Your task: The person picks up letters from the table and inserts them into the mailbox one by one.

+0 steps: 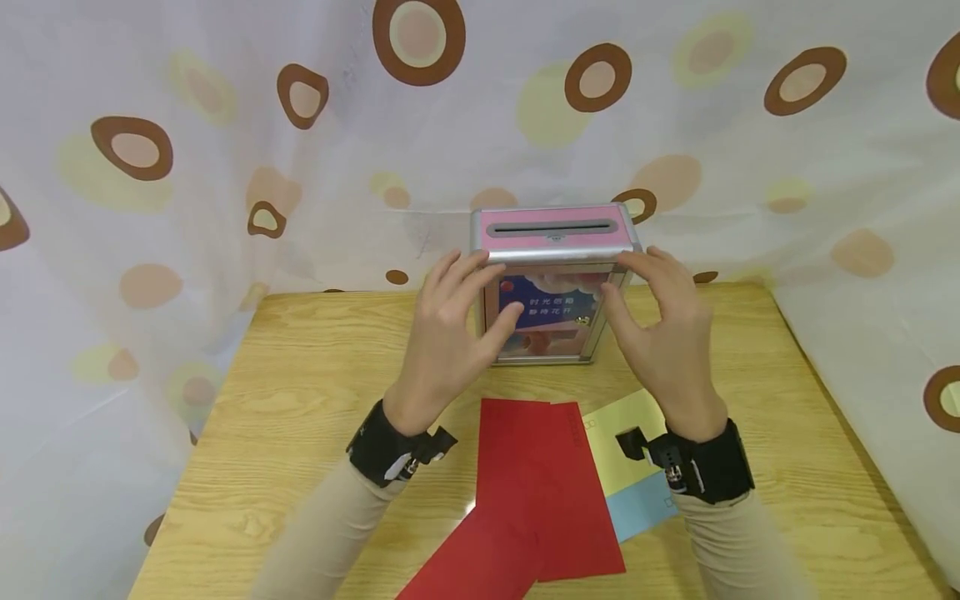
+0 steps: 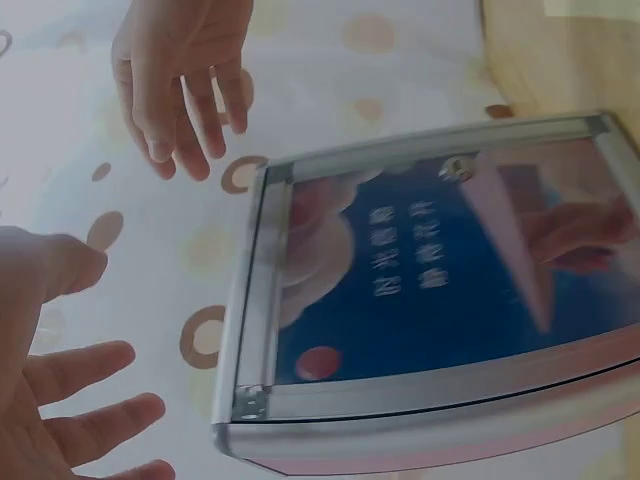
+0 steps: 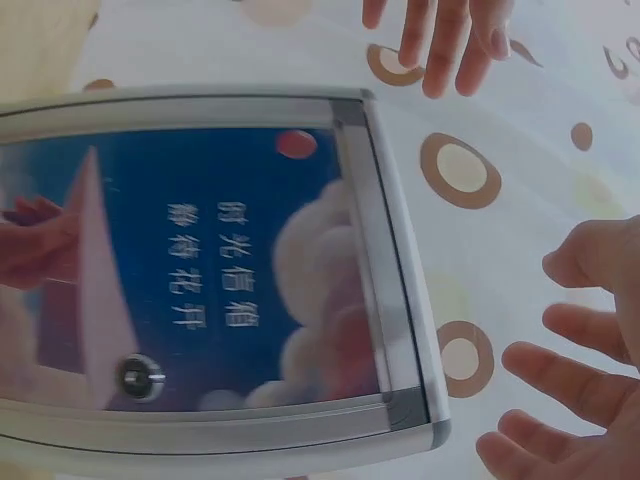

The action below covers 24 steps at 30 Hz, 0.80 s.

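A letter box (image 1: 555, 242) stands upright at the back of the table. It has a pink top with a slot, a silver frame and a small lock (image 3: 139, 377) on its blue picture front. My left hand (image 1: 450, 337) is raised at the box's left side, fingers spread and slightly bent. On the opposite side is my right hand (image 1: 667, 333), thumb and fingers apart. Both wrist views show a gap between the hands and the box. Nothing is held in the left hand (image 2: 60, 400) or the right hand (image 3: 580, 370).
Red envelopes (image 1: 540, 483) lie overlapping on the wooden table (image 1: 300, 400), in front of the box. Beside them, partly under the right wrist, are a yellow envelope (image 1: 622, 442) and a blue envelope (image 1: 641, 504). A patterned cloth (image 1: 337, 167) hangs behind and at the sides.
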Available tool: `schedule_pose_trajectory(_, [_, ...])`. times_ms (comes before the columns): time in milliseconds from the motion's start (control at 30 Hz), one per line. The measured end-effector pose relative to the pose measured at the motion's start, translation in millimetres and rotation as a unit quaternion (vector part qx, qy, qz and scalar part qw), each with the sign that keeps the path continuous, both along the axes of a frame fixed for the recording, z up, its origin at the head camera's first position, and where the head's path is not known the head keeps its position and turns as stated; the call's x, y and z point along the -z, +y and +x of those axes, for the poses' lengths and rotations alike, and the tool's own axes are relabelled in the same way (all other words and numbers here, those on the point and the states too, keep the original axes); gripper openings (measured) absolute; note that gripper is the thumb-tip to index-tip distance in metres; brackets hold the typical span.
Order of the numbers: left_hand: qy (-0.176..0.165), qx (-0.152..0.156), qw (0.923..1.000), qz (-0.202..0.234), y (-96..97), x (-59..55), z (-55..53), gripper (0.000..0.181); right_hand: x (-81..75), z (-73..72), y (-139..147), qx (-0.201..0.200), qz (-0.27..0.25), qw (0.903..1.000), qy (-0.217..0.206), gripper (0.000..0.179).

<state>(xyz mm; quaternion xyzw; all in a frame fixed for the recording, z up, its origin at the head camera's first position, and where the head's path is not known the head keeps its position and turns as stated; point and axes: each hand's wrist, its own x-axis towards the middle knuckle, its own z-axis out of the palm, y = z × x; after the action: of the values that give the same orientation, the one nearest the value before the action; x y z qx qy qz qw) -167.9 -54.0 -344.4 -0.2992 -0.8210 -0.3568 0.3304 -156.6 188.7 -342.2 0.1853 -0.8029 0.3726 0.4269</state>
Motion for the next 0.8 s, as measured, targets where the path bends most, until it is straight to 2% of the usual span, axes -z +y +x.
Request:
schedule_pose_trajectory(167, [-0.04,-0.032,0.9973,-0.053,-7.8,27.3,26.0,0.056,25.2,27.1,-4.9,0.004,0.023,0.9976,-0.065,0.051])
schedule_pose_trajectory(300, [-0.07,-0.046,0.9926,-0.088,-13.7,48.2,40.1,0.066,47.7,44.3,-7.9,-0.009,0.038,0.9906,-0.131,0.065])
schedule_pose_trajectory(400, [-0.095,-0.054,0.9874,-0.115,-16.9,63.6,49.6,0.071,64.3,55.8,-9.3,-0.017,0.044,0.9777,-0.205,0.072])
schedule_pose_trajectory(467, [-0.119,-0.063,0.9819,-0.134,-18.4,73.8,56.9,0.075,74.7,63.2,-8.9,-0.019,0.049,0.9641,-0.26,0.075])
schedule_pose_trajectory(567, [-0.174,-0.082,0.9676,-0.164,-21.5,89.8,69.8,0.082,90.8,74.7,-5.8,-0.016,0.051,0.9426,-0.33,0.079])
schedule_pose_trajectory(667, [-0.23,-0.11,0.9478,-0.191,-27.9,104.9,82.7,0.089,108.4,85.9,-1.6,-0.007,0.049,0.926,-0.374,0.082])
schedule_pose_trajectory(733, [-0.258,-0.125,0.9361,-0.203,-32.6,114.1,90.2,0.093,120.0,93.3,0.7,0.001,0.049,0.9185,-0.392,0.083])
schedule_pose_trajectory(800, [-0.272,-0.137,0.9286,-0.211,-36.8,122.0,96.4,0.096,131.2,100.5,1.7,0.008,0.059,0.9177,-0.393,0.084])
